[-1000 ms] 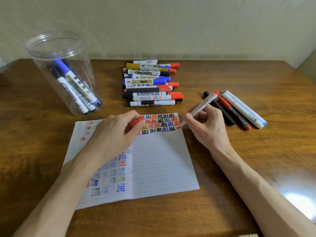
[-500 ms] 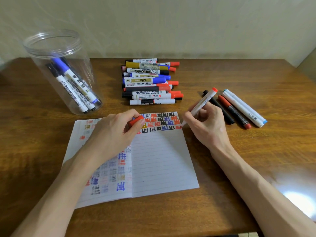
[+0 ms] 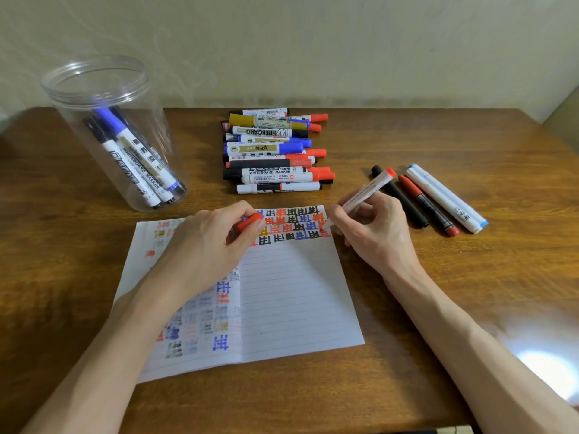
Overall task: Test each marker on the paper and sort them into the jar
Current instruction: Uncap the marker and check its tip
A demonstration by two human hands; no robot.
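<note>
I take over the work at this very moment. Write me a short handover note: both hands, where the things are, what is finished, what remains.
Left hand pinches the red cap over the paper. Right hand holds the uncapped red marker, tip on the paper beside the test marks.
Done: several rows of marks; the jar holds a few markers.
Left: finish this mark, cap and sort it, then test the pile behind the paper. More markers lie on the right.
</note>
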